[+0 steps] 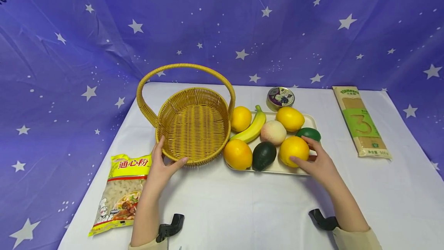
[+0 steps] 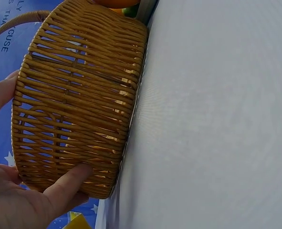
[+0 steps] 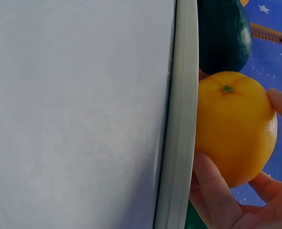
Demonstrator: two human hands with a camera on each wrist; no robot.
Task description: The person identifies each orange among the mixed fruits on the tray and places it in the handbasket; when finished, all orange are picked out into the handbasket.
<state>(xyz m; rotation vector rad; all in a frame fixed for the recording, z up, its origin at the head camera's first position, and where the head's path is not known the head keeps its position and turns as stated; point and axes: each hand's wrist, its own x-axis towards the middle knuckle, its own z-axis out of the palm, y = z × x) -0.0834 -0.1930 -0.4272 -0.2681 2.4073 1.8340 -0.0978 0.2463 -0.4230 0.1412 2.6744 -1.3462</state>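
Note:
A round wicker basket (image 1: 195,134) with a tall arched handle stands on the white cloth, with nothing inside. My left hand (image 1: 163,171) grips its near left rim; in the left wrist view, fingers lie against the woven side (image 2: 78,105). To the right, a cream tray (image 1: 313,120) bears several fruits. At its near right corner my right hand (image 1: 319,163) holds an orange (image 1: 294,151) between thumb and fingers. The right wrist view shows this orange (image 3: 236,129) just behind the tray's edge (image 3: 183,114), beside a dark green avocado (image 3: 224,36).
Also on the tray are a banana (image 1: 252,127), a peach (image 1: 273,132), a lemon (image 1: 290,119) and a green fruit (image 1: 310,134). Behind it stands a round tin (image 1: 281,97). A pasta bag (image 1: 123,194) lies left, a noodle pack (image 1: 362,122) right.

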